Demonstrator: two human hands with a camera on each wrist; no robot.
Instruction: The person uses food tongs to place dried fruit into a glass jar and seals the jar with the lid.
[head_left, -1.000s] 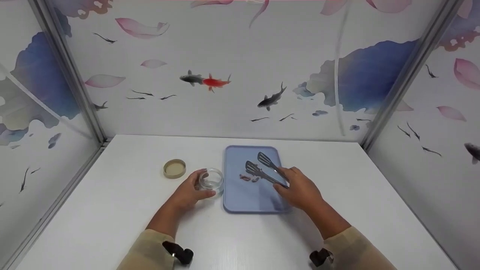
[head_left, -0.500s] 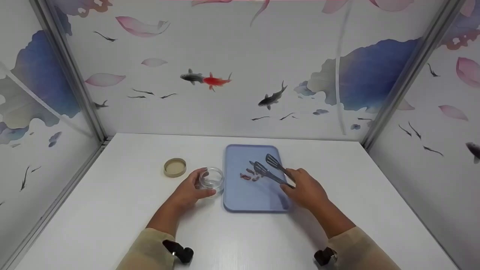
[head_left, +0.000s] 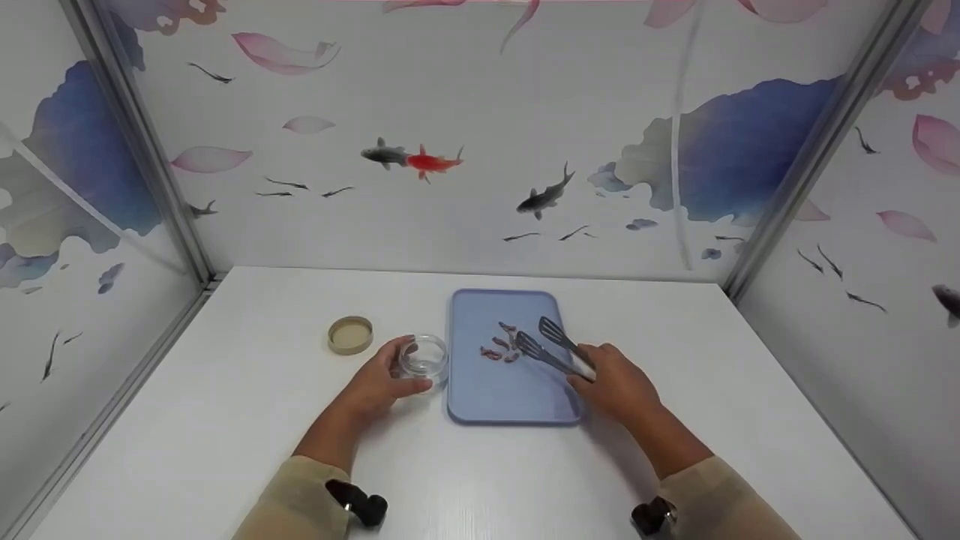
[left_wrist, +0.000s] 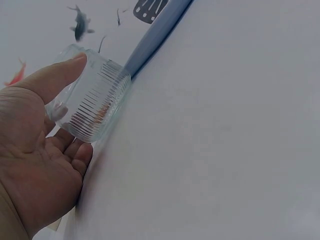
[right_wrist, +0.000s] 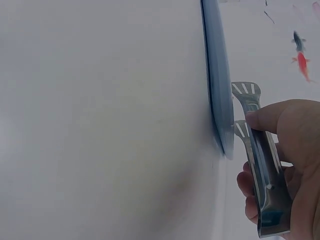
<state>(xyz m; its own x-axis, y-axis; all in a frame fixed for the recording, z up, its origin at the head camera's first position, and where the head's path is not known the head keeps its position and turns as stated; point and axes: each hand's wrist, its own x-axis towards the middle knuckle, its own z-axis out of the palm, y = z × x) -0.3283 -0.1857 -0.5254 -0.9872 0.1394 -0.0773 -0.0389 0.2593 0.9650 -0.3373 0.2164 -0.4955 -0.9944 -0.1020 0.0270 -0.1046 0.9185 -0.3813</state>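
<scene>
My left hand (head_left: 379, 382) holds a clear glass jar (left_wrist: 95, 95) at the left edge of a blue tray (head_left: 487, 401), thumb on one side and fingers on the other. The jar stands upright and without a lid. In my right hand (head_left: 615, 382) is a pair of metal tongs (right_wrist: 267, 175) with slotted heads, gripped between thumb and fingers. Its two arms are spread apart over the tray's right half, with nothing between the heads. Several small brown dried pieces (head_left: 491, 354) lie on the tray, just left of the tongs' nearer head.
A round tan lid (head_left: 350, 335) lies on the white table (head_left: 247, 420) to the left of the jar, behind my left hand. White panels (head_left: 480, 232) printed with fish and petals enclose the table at the back and both sides.
My right hand has drawn the tongs to the right and slightly toward me, uncovering more of the brown pieces. The left hand and the jar stay where they were.
</scene>
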